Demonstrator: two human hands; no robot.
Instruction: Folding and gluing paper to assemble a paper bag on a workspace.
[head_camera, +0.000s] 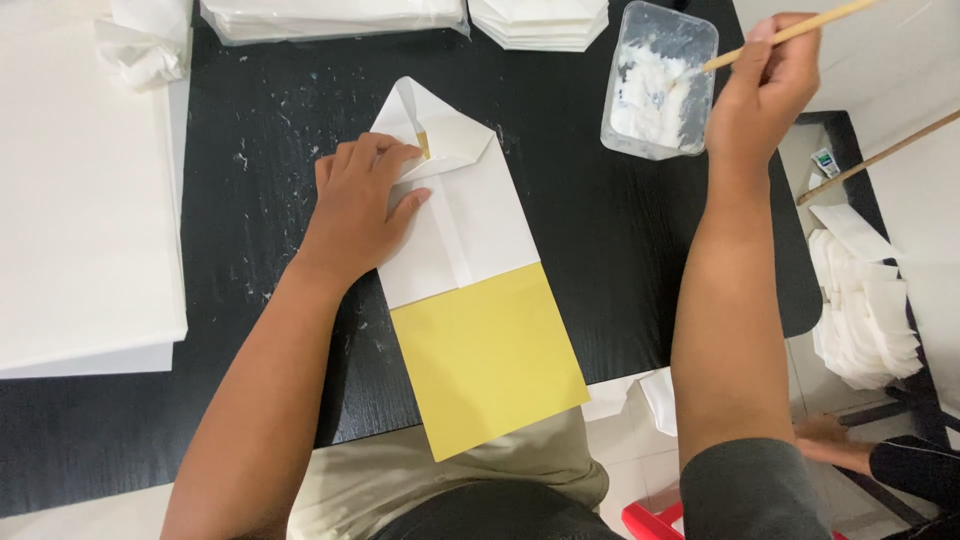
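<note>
Paper (80, 200) is stacked at the left edge of the black table (620, 250). At centre, a white folded sheet (470, 210) over a yellow card (490, 360) is pressed flat by the left hand (355, 210), fingers spread on the fold. At upper right, a stick (790, 32) is pinched in the right hand (765, 85), its tip dipped in the tub (660, 80) of white paste.

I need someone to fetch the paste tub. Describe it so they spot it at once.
Start at the black table; near its far edge sits the clear plastic tub, beside the right hand with a wooden stick. It alone holds white paste; its neighbours are folded paper.
</note>
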